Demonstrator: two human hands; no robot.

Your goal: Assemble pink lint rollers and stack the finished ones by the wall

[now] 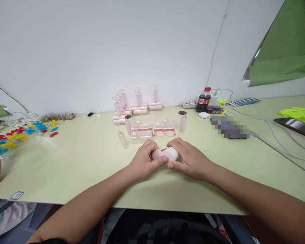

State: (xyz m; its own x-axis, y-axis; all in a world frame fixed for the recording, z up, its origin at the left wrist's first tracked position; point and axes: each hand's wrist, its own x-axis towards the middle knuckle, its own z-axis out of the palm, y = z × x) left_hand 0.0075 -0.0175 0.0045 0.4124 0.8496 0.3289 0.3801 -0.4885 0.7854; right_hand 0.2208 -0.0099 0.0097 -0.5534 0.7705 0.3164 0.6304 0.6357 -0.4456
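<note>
My left hand (pixel 143 162) and my right hand (pixel 191 157) meet over the near middle of the table. Fingers of my right hand curl around a short white cylinder (pixel 176 152) with a pale pink round end. My left hand grips a pale pink round-ended piece (pixel 157 155) right beside it, its thumb pressing toward the cylinder's end. Whether the two pieces are joined is hidden by the fingers. Just beyond lie an open pink case (pixel 164 133) and a clear box (pixel 142 135). A small clear bottle (pixel 123 139) leans to their left.
Pink boxes (pixel 139 110) topped by bottles with heart-shaped loops stand near the wall. Wide tubes (pixel 128 125) flank the cases. A cola bottle (pixel 203 100), white earbud case (pixel 204 115) and cables (pixel 271 127) are to the right. Coloured plastic flowers (pixel 8 144) lie left.
</note>
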